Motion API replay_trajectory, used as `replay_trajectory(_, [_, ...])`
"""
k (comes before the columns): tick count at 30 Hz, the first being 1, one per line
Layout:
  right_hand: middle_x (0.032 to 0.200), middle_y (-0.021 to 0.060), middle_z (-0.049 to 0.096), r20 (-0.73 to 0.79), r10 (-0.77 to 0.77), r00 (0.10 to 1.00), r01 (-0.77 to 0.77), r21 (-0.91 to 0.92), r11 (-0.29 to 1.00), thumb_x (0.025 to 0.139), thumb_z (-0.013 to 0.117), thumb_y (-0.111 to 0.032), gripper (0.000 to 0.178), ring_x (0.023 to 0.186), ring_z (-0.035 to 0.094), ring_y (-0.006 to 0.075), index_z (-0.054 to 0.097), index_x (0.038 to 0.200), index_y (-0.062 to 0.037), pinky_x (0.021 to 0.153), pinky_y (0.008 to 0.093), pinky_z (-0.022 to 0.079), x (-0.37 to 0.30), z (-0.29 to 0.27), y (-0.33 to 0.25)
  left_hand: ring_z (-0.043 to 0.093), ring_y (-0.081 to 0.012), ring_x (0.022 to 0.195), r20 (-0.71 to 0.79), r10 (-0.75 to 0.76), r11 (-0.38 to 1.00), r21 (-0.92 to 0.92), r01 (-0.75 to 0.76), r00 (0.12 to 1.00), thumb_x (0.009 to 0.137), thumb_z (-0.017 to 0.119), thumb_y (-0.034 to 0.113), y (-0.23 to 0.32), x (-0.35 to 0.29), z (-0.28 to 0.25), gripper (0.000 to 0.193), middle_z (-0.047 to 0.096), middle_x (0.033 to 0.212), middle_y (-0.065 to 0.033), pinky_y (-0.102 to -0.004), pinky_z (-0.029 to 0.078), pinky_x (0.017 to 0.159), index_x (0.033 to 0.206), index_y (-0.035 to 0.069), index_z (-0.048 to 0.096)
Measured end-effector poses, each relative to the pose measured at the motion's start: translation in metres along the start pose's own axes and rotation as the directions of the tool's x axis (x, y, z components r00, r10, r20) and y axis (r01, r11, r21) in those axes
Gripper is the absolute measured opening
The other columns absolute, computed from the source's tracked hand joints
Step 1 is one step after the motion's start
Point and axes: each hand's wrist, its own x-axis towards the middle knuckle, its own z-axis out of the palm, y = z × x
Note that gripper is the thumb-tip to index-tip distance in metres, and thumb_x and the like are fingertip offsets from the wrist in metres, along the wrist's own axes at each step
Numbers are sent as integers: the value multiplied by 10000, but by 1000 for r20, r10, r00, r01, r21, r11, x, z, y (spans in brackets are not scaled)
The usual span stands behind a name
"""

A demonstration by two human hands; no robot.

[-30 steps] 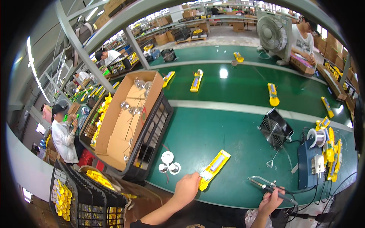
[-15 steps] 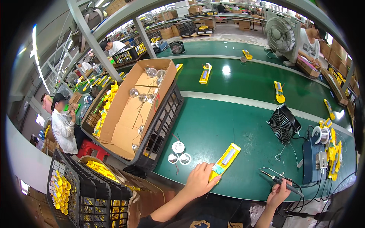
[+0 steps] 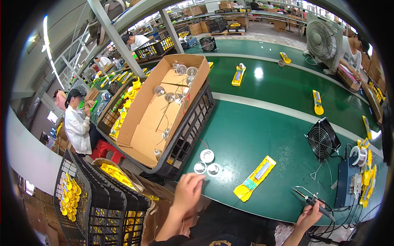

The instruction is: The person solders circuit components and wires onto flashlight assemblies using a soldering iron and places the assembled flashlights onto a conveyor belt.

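Note:
A yellow plastic lamp housing (image 3: 264, 167) lies on the green bench before me, with a small green circuit board and a grey-violet cylindrical cell inside it. My left hand (image 3: 188, 192) is off the housing, over the bench's near left edge, its fingers curled together; whether they pinch anything cannot be made out. Just beyond it sit three round lamp reflectors (image 3: 207, 156) in a cluster, with thin wires. In my right hand (image 3: 310, 214) is a soldering iron (image 3: 324, 210) with a thin bent metal tube by its tip, held near the bench's right front edge.
A cardboard box (image 3: 147, 119) of clear round reflectors rests on a black crate at left. To the right stand a small black fan (image 3: 323, 138), a blue soldering station (image 3: 347, 180) and a solder spool (image 3: 358, 156). Yellow housings (image 3: 317, 102) lie on the belt beyond. Co-workers sit farther off.
My left hand has let go of the yellow housing and moved left toward the reflectors. The soldering iron stays in my right hand. The whole view has shifted slightly.

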Motion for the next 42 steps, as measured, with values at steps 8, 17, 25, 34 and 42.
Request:
replay_trajectory(8, [593,11,430,23,-14,1000,14,-21,1000,866,460,-128,124,445,366,40,451,880,-5,385,154,254,1,-5,4,492,-198,760,270,173,983,16,-185,947,692,607,68,-34,13,-8,141,525,826,-3,-303,414,658,817,129,626])
replay_trajectory(17, [536,14,422,26,-29,999,30,-25,999,856,473,-127,123,417,363,51,445,878,-9,383,160,265,-1,2,-3,477,-180,742,99,255,965,36,-260,962,665,650,122,-1,10,15,63,569,727,31,-316,327,721,703,112,600])
replay_trajectory(25, [529,14,414,196,-79,977,92,-59,994,835,476,-87,84,360,357,63,412,832,-34,352,173,281,-15,17,-6,464,-164,613,-145,-58,986,-164,34,988,643,656,72,52,4,64,91,504,582,34,-314,331,679,702,126,613])
replay_trajectory(34, [627,36,448,321,-107,941,156,-129,979,772,564,-158,222,373,394,43,409,830,-10,348,132,317,-32,64,-18,409,-161,623,-83,-187,950,-267,159,979,615,697,70,67,-2,79,114,428,604,15,-293,312,605,705,107,637])
replay_trajectory(42, [597,81,499,389,-96,916,182,-188,965,759,637,-267,367,382,488,69,400,810,8,370,154,393,-33,69,-6,407,-221,858,-94,-145,966,-228,120,985,604,712,91,65,-6,84,136,440,879,-44,-322,347,744,722,137,663])
